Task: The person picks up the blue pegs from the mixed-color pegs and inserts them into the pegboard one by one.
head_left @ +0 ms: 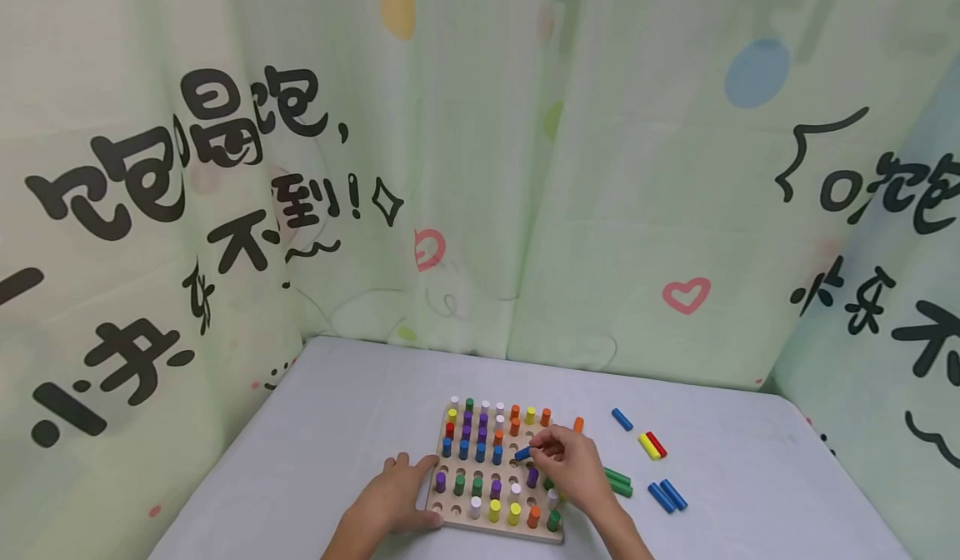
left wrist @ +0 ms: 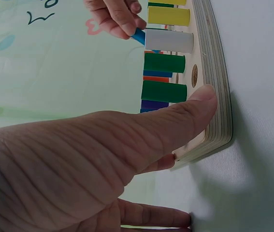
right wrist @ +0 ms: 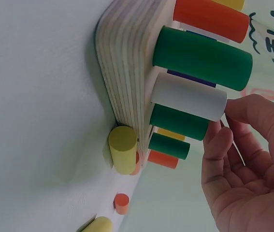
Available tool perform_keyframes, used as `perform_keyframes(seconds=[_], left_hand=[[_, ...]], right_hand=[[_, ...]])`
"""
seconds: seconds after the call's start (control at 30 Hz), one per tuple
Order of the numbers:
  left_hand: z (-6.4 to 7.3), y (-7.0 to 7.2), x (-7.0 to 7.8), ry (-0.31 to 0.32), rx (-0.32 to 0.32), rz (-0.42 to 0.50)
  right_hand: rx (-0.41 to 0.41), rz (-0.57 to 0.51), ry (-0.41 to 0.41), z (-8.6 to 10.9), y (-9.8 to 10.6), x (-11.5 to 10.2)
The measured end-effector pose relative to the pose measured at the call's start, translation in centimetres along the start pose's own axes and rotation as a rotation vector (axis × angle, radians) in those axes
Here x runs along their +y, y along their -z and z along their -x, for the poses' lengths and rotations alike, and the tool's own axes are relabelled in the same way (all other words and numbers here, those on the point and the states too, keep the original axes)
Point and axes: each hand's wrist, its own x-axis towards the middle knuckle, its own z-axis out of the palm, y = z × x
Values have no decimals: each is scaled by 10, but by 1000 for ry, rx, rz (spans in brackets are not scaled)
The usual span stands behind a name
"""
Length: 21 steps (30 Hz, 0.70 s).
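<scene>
So, table [head_left: 345,427] shows its far edge only in head view. Board [left wrist: 216,72] on it, layered edge clearest in wrist views. Left hand [head_left: 393,493]: fingers spread, thumb on board's edge. Right hand [head_left: 573,464]: pinching blue peg [head_left: 522,454], tilted over board, hidden in right wrist view. That view does catch yellow peg [right wrist: 123,152] beside board.

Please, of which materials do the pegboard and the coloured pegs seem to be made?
The pegboard appears to be pale plywood with a plain, perhaps unvarnished finish: its edge shows thin stacked layers. The pegs look smooth and nearly matte, evenly coloured with no visible grain; painted wood seems likely, but plastic remains possible.
</scene>
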Motion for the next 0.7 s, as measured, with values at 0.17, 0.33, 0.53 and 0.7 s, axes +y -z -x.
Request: perform_keyframes(seconds=[0.17, 0.33, 0.53, 0.7], left_hand=[[-1, -1, 0, -2, 0, -1], [1, 1, 0, -10, 0, -13], [2, 1, 0, -22, 5, -11], [2, 1, 0, -24, 4, -13]], right_hand=[[-27, 5, 12, -2, -2, -1], [-50, 31, 48, -5, -6, -1], [-58, 84, 53, -7, -10, -3], [-51, 86, 36, -8, -13, -6]])
